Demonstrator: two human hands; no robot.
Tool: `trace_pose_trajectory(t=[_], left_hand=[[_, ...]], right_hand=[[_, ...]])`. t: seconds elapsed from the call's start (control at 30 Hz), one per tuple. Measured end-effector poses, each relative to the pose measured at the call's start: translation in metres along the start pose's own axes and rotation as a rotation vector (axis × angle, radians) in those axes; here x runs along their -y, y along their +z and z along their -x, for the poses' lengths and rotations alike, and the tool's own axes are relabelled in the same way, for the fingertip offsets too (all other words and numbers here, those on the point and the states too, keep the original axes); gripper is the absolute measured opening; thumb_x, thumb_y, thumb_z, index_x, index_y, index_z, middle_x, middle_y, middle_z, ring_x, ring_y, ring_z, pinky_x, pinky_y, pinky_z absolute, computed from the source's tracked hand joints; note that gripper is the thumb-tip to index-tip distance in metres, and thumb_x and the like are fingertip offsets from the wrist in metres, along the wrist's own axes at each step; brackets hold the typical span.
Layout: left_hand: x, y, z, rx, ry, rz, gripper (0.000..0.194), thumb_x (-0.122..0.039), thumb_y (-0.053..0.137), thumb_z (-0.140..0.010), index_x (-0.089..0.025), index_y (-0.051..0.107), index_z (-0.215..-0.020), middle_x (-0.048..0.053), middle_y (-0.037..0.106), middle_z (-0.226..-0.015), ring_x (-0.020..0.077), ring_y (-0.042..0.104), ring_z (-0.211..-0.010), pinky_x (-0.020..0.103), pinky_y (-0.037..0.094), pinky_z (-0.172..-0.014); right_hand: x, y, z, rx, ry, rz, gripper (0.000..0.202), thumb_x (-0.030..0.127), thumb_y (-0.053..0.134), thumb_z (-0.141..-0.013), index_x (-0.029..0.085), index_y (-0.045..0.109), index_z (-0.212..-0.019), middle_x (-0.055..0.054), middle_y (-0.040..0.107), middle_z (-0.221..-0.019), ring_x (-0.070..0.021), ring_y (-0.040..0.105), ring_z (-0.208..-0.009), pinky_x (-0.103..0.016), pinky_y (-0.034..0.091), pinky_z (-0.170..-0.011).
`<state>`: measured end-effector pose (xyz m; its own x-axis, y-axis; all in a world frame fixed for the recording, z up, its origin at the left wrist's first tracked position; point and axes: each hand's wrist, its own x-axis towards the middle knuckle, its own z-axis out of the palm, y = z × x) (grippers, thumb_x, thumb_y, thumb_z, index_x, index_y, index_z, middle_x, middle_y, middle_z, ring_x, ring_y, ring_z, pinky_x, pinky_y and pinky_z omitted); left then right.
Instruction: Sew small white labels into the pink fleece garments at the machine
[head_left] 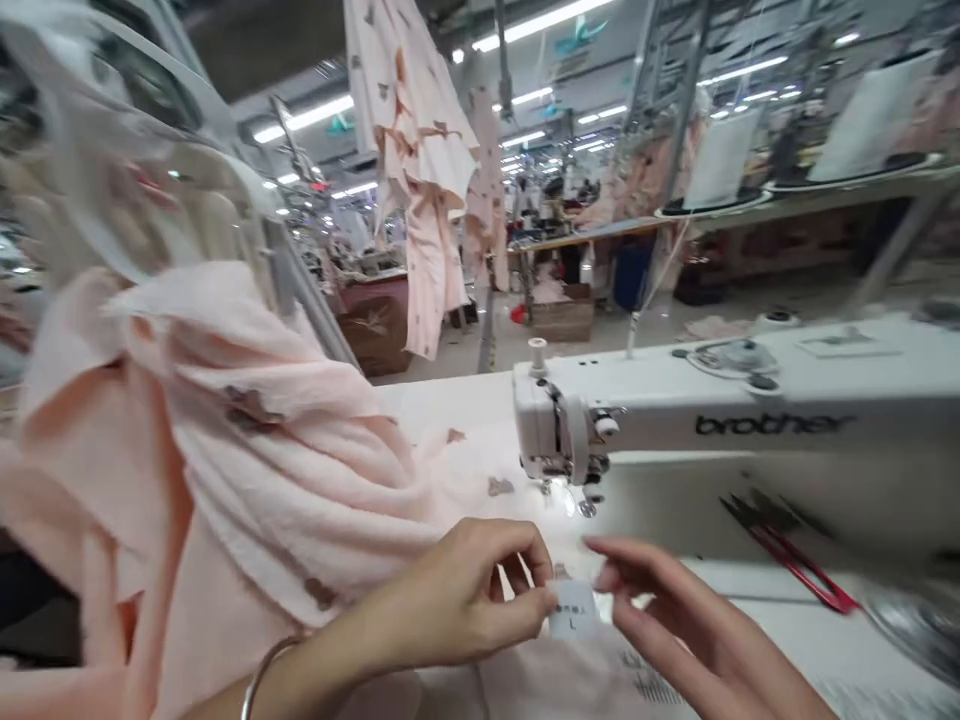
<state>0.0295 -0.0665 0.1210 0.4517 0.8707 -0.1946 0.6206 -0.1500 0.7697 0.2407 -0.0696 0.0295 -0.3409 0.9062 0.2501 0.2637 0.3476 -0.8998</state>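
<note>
My left hand [495, 595] pinches the left edge of a small white size label [573, 612] printed with dark characters and an "L". My right hand [682, 620] is at the label's right side, fingers parted; whether a fingertip touches the label I cannot tell. Both hands are just in front of the lit needle area of a white sewing machine [555, 420] marked "brother". Pale pink plush fabric [300, 450] with brown-grey patches lies heaped to the left and runs flat under the machine head and the hands.
Red-handled scissors or snips [799, 560] lie on the machine bed at right. A white frame [300, 270] with draped fabric rises at left. Pink garment pieces [431, 170] hang ahead. Behind the machine are white thread cones [724, 155], cardboard boxes [562, 318] and other workstations.
</note>
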Motion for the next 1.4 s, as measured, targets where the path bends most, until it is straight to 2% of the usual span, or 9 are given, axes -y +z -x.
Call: trace_pose_trajectory(t=[0.1,0.17,0.33,0.43,0.63,0.9,1.03,1.2,1.4], left_hand=[[0.016,0.005,-0.006,-0.011,0.041,0.009,0.01,-0.025,0.053,-0.083,-0.016,0.055,-0.079,-0.001,0.057,-0.073,0.0076,0.049,-0.066,0.016,0.038,-0.059],[0.023,0.01,-0.008,-0.088,0.022,0.136,0.015,-0.031,0.055,-0.083,-0.016,0.054,-0.082,0.0,0.056,-0.078,0.0082,0.05,-0.068,0.016,0.039,-0.06],[0.034,0.023,-0.012,-0.185,-0.06,0.51,0.026,-0.038,0.062,-0.078,-0.014,0.052,-0.08,0.002,0.058,-0.074,0.0093,0.054,-0.066,0.018,0.042,-0.061],[0.037,0.022,-0.014,-0.148,-0.12,0.519,0.025,-0.037,0.061,-0.079,-0.013,0.053,-0.077,0.0,0.055,-0.064,0.0088,0.052,-0.058,0.018,0.041,-0.056],[0.036,0.018,-0.012,-0.038,-0.117,0.383,0.018,-0.03,0.062,-0.078,-0.013,0.056,-0.077,-0.002,0.054,-0.062,0.0056,0.045,-0.056,0.015,0.034,-0.052],[0.032,0.023,-0.021,-0.023,-0.212,0.563,0.026,-0.037,0.063,-0.076,-0.012,0.055,-0.077,0.001,0.055,-0.065,0.0091,0.053,-0.058,0.019,0.044,-0.057],[0.028,0.009,-0.045,-0.195,-0.168,0.241,0.017,-0.031,0.06,-0.078,-0.014,0.059,-0.075,0.001,0.058,-0.063,0.0105,0.055,-0.058,0.019,0.041,-0.054],[0.058,0.02,-0.081,-0.215,-0.229,-0.021,0.01,-0.023,0.058,-0.075,-0.016,0.059,-0.068,0.0,0.058,-0.057,0.0128,0.055,-0.056,0.022,0.039,-0.056],[0.077,0.036,-0.09,-0.203,-0.27,0.1,0.016,-0.031,0.057,-0.077,-0.016,0.059,-0.073,0.0,0.06,-0.061,0.0122,0.056,-0.055,0.022,0.041,-0.056]], right_hand=[[0.018,0.01,-0.019,0.099,0.171,-0.208,0.027,0.046,0.054,-0.085,0.02,0.059,-0.079,0.0,0.056,-0.07,-0.0116,0.053,-0.063,-0.019,0.045,-0.058],[0.027,0.025,-0.023,-0.002,0.254,-0.349,0.032,0.048,0.056,-0.083,0.018,0.055,-0.07,0.002,0.05,-0.064,-0.01,0.048,-0.06,-0.019,0.042,-0.056],[0.031,0.057,-0.012,-0.277,0.337,-0.615,0.031,0.049,0.058,-0.083,0.018,0.056,-0.079,0.001,0.052,-0.068,-0.0111,0.049,-0.063,-0.021,0.042,-0.061],[0.027,0.057,-0.006,-0.269,0.333,-0.54,0.029,0.048,0.057,-0.083,0.019,0.057,-0.081,0.0,0.053,-0.073,-0.012,0.051,-0.069,-0.021,0.043,-0.064],[0.019,0.035,-0.005,-0.04,0.245,-0.255,0.028,0.043,0.051,-0.088,0.019,0.055,-0.075,0.001,0.052,-0.07,-0.0109,0.05,-0.066,-0.018,0.042,-0.062],[0.017,0.035,0.002,-0.189,0.259,-0.163,0.027,0.041,0.047,-0.091,0.02,0.054,-0.076,0.001,0.051,-0.069,-0.0111,0.048,-0.063,-0.02,0.041,-0.059],[-0.014,0.033,0.009,-0.229,0.06,0.202,0.018,0.032,0.043,-0.094,0.022,0.056,-0.101,-0.004,0.055,-0.087,-0.0139,0.052,-0.076,-0.023,0.044,-0.067],[-0.05,0.045,0.016,-0.138,-0.246,0.581,0.03,0.019,0.042,-0.092,0.017,0.053,-0.119,-0.008,0.051,-0.089,-0.0175,0.052,-0.078,-0.029,0.046,-0.067],[-0.05,0.042,0.002,-0.13,-0.105,0.476,0.021,0.02,0.038,-0.095,0.017,0.054,-0.108,-0.008,0.05,-0.092,-0.0165,0.052,-0.085,-0.027,0.045,-0.072]])
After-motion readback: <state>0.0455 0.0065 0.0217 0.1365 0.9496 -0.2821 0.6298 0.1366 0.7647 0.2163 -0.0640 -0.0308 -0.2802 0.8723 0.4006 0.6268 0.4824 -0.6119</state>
